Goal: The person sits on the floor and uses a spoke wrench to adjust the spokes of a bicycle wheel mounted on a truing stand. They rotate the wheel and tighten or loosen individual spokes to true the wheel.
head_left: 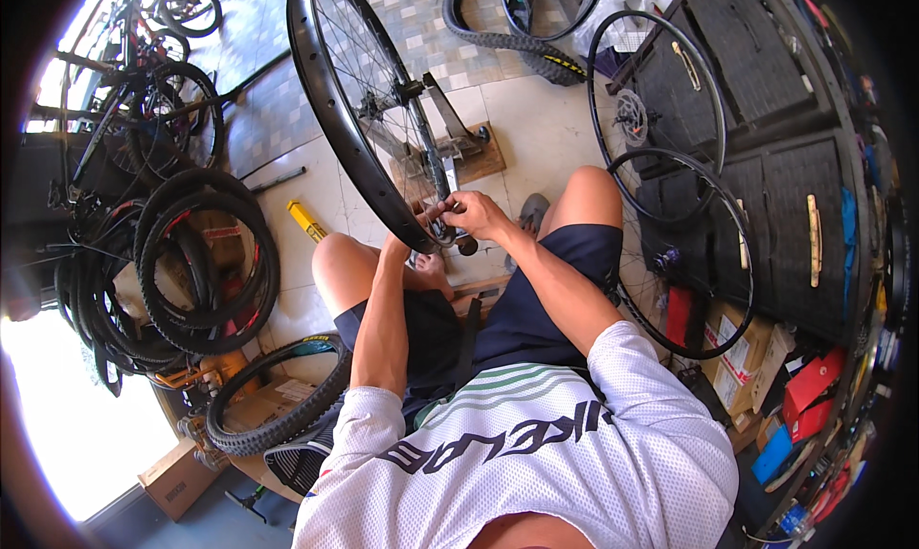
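Left hand (pixel 424 216) and right hand (pixel 476 214) meet at wheel (pixel 312 85); grips cannot be determined. Advise light, even pressure.

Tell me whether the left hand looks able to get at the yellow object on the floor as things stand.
Probably yes, with a lean: the yellow object lies just beyond the left knee, which partly blocks the way, and the left hand is busy at the wheel rim.

Pale tiled floor (pixel 536 128) below the hands (pixel 479 214), patterned tiles (pixel 421 27) beyond them; black cabinets (pixel 783 204) with light handles (pixel 815 241) to their right; blown-out bright opening (pixel 57 396) well left of and behind them
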The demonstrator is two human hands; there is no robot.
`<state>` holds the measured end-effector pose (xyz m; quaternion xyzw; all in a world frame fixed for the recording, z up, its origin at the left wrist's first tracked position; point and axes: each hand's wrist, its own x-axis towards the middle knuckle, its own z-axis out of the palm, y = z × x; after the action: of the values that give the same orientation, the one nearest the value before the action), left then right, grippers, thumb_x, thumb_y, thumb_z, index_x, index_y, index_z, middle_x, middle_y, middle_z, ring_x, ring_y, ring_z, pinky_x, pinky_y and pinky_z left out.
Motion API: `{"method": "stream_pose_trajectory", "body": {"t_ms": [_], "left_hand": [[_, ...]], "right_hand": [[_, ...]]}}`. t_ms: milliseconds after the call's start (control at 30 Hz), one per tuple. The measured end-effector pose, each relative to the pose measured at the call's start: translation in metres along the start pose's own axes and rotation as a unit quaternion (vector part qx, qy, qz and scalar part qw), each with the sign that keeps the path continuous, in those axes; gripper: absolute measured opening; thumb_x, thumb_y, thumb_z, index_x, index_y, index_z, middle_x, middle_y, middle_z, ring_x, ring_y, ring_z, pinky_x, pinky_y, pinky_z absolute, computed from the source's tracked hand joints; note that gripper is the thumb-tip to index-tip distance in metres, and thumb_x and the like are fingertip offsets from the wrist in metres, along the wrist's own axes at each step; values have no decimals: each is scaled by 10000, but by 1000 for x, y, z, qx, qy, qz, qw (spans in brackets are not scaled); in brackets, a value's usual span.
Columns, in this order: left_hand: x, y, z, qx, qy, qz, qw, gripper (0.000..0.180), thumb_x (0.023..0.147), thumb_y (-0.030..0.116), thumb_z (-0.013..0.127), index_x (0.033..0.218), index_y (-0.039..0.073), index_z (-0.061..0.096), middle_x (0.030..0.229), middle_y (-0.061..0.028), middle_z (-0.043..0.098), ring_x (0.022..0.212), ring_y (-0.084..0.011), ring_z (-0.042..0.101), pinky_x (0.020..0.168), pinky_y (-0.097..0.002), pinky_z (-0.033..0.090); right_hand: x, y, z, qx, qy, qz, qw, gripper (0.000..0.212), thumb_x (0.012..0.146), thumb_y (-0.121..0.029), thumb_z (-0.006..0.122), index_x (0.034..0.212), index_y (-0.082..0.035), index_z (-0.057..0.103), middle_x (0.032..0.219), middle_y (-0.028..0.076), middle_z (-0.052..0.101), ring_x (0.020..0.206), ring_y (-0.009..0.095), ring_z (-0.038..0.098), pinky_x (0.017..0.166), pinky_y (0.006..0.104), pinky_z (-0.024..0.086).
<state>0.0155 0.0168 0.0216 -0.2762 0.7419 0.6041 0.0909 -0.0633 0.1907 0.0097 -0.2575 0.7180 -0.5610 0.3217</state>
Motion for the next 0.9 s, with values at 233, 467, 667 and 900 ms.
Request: {"method": "stream_pose_trajectory", "body": {"t_ms": [233, 467, 667, 900], "left_hand": [[-1, 20, 14, 222, 107, 8, 969, 574, 763, 533, 769, 737, -24, 634, 593, -62, 597, 577, -119, 544, 540, -321, 426], [15, -19, 0, 42, 74, 20, 996, 558, 781, 560, 746, 776, 8, 665, 676, -28, 622, 588, -111, 529, 536, -283, 420], [12, -19, -4, -22, -8, -47, 999, 504, 819, 489, 745, 909, -3, 683, 746, -23, 650, 647, -101, 574, 563, -252, 449], [4, -17, -6, -94, -52, -53, 993, 433, 836, 412, 753, 939, 0, 671, 787, -22, 661, 661, -108, 611, 561, -249, 477]], "right_hand": [[7, 24, 4, 62, -10, -3, 998, 257, 838, -173, 672, 973, 46, 661, 836, 129, 706, 709, 152, 640, 676, 292, 510], [4, 11, -3, 5, 6, 18, 1000, 266, 838, -200, 700, 922, 49, 655, 780, 89, 676, 710, 117, 611, 652, 292, 494], [-4, -7, -7, -6, -11, 25, 1000, 294, 822, -233, 737, 907, 36, 653, 779, 78, 682, 700, 113, 612, 644, 284, 490], [-3, -9, -3, 29, -15, -8, 999, 248, 838, -198, 722, 935, 22, 662, 806, 76, 699, 728, 109, 626, 665, 271, 492]]}}
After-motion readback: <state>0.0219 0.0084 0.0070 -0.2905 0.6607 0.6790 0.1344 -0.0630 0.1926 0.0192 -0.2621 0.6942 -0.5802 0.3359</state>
